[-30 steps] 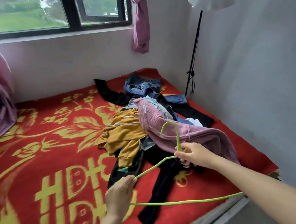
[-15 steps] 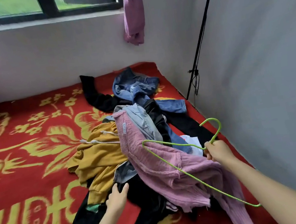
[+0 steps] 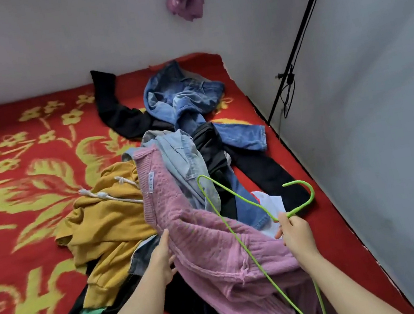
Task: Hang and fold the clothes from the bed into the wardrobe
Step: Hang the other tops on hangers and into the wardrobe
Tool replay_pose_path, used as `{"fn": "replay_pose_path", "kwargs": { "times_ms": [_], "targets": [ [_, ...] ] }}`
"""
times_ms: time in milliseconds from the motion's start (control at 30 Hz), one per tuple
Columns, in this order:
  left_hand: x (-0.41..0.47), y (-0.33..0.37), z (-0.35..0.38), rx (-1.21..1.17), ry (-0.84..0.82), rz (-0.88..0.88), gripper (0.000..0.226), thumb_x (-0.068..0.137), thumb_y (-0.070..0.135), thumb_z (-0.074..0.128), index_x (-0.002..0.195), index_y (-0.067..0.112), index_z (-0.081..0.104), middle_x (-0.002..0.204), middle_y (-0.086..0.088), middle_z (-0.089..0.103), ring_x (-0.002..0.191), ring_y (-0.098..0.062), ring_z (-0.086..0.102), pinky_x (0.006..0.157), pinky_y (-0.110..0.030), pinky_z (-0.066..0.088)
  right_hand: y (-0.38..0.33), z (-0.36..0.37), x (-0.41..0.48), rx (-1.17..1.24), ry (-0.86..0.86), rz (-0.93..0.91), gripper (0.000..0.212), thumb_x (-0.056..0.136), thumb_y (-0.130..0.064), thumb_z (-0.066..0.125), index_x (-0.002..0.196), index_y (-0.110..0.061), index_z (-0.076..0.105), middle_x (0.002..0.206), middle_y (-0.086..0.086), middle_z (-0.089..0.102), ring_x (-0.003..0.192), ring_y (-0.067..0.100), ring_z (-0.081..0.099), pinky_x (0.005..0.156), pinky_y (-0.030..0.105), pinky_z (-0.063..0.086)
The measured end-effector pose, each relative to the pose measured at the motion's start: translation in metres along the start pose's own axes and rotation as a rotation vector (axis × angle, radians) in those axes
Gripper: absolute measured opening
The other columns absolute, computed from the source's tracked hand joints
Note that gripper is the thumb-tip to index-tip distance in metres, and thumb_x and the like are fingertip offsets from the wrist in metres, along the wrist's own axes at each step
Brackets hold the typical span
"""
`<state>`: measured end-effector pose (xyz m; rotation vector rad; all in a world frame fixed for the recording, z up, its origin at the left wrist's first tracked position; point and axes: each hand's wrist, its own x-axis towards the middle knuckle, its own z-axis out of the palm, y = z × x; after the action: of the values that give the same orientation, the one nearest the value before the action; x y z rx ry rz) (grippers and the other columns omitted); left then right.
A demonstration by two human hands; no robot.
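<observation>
Atop clothes pile [image 3: 186, 122]: pink knit sweater [image 3: 215, 248], crumpled, label [image 3: 151, 183] showing.

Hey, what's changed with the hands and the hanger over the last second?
The left hand let go of the green hanger and moved to the edge of the pink sweater. The right hand swung the hanger rightward over the sweater, still gripping near its hook. The pile of clothes stayed put.

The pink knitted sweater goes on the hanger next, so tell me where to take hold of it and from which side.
Take the pink knitted sweater by its left edge, coming from the left with the left hand, whose fingers touch it there. It lies on top, that edge free over the yellow hoodie, while the right hand grips the thin green wire hanger.
</observation>
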<state>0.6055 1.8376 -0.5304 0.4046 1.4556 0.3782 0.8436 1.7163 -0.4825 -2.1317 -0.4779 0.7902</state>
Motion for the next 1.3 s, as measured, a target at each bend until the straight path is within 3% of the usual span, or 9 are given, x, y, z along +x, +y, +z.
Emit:
{"fn": "replay_pose_path", "kwargs": {
  "times_ms": [100,233,300,433,600,767,933,1067,1300],
  "targets": [
    [0.005,0.01,0.012,-0.158,-0.041,-0.031,0.035,0.084,0.052,0.057,0.095,0.018,0.055,0.079,-0.006,0.061,0.058,-0.015,0.06,0.053,-0.023,0.05,-0.005,0.001,-0.003,-0.021,-0.051,-0.003,0.049,0.097,-0.018,0.044,0.049,-0.007,0.049,0.029,-0.005,0.043,0.048,0.015,0.038,0.052,0.025,0.026],
    [0.007,0.019,0.02,-0.229,-0.027,-0.024,0.027,0.09,0.041,0.058,0.076,0.019,0.053,0.056,0.003,0.059,0.041,-0.007,0.052,0.065,-0.022,0.053,-0.013,0.003,-0.012,0.003,-0.071,0.003,0.049,0.097,-0.016,0.046,0.049,-0.008,0.047,0.03,-0.005,0.044,0.048,0.015,0.039,0.052,0.027,0.029],
    [0.002,0.027,0.02,-0.183,0.007,0.085,0.018,0.092,0.028,0.06,0.088,0.01,0.061,0.075,-0.004,0.064,0.055,-0.013,0.058,0.061,-0.026,0.052,-0.018,0.004,-0.016,0.0,-0.065,0.012,0.049,0.097,-0.016,0.046,0.048,-0.007,0.047,0.03,-0.005,0.044,0.048,0.015,0.039,0.052,0.027,0.029],
    [-0.022,0.044,-0.001,0.134,0.253,0.427,0.037,0.093,0.021,0.057,0.12,-0.004,0.057,0.119,-0.017,0.059,0.11,-0.031,0.055,0.098,-0.041,0.043,-0.038,0.003,-0.026,0.016,0.028,0.007,0.049,0.095,-0.015,0.047,0.047,-0.007,0.047,0.035,-0.003,0.048,0.052,0.017,0.043,0.058,0.031,0.031],
    [-0.067,0.066,-0.037,0.085,0.357,0.631,0.032,0.096,0.012,0.047,0.117,-0.01,0.056,0.121,-0.022,0.058,0.114,-0.033,0.053,0.093,-0.035,0.041,-0.09,0.013,-0.055,0.125,0.053,-0.097,0.033,0.097,-0.019,0.045,0.079,-0.002,0.067,0.061,0.004,0.056,0.073,0.023,0.055,0.076,0.033,0.039],
    [-0.114,0.086,-0.091,-0.262,0.203,0.637,0.017,0.095,0.013,0.048,0.1,0.002,0.06,0.1,-0.01,0.061,0.101,-0.028,0.058,0.086,-0.034,0.046,-0.135,0.029,-0.109,0.217,-0.1,-0.267,0.028,0.098,-0.01,0.042,0.122,-0.017,0.056,0.068,0.006,0.054,0.04,0.001,0.047,0.049,0.015,0.04],
    [-0.183,0.109,-0.16,-0.399,-0.106,0.716,0.024,0.079,0.021,0.059,0.096,0.005,0.054,0.092,-0.015,0.055,0.083,-0.031,0.057,0.074,-0.038,0.051,-0.166,0.055,-0.188,0.2,-0.196,-0.323,0.028,0.093,0.005,0.039,0.11,-0.009,0.056,0.078,0.01,0.06,0.033,0.002,0.049,0.036,0.012,0.036],
    [-0.262,0.141,-0.222,-0.375,-0.33,0.729,0.015,0.09,0.013,0.045,0.084,0.003,0.054,0.068,-0.009,0.054,0.051,-0.016,0.059,0.05,-0.021,0.051,-0.195,0.09,-0.257,0.271,-0.191,-0.349,0.025,0.09,0.011,0.041,0.079,-0.006,0.057,0.084,0.019,0.058,0.05,0.008,0.056,0.042,0.017,0.043],
    [-0.382,0.168,-0.307,-0.25,-0.64,0.882,0.041,0.082,0.006,0.04,0.058,0.007,0.072,0.061,-0.007,0.067,0.055,-0.017,0.065,0.057,-0.022,0.054,-0.26,0.135,-0.366,0.405,-0.178,-0.51,0.012,0.09,-0.004,0.054,0.098,-0.007,0.062,0.077,0.004,0.058,0.044,0.0,0.051,0.041,0.01,0.039]
  ]
}}
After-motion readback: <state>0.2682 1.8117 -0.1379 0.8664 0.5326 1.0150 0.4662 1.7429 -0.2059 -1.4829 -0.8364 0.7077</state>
